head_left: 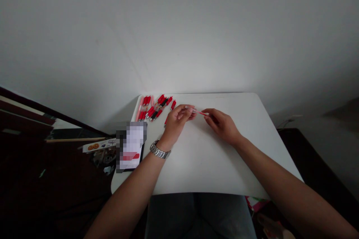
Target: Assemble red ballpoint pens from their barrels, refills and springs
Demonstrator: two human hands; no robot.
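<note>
A thin red pen refill [199,112] spans the gap between my two hands above the white table. My left hand [181,115], with a metal watch on its wrist, is closed around the left end, where a pale or clear piece shows at the fingertips. On the other side, my right hand [220,122] pinches the refill's right end between thumb and fingers. Several pens and pen parts with red and black grips [157,109] lie beyond and left of my left hand. One red grip [173,105] lies close to its knuckles; another piece is partly hidden behind that hand.
The white table [196,164] stands against a grey-white wall [196,44]. At its left edge lies a blurred-out phone or tablet [131,147]. A pinkish clear case [139,107] sits at the back left corner. Below left, assorted items [103,153] are on the dark floor.
</note>
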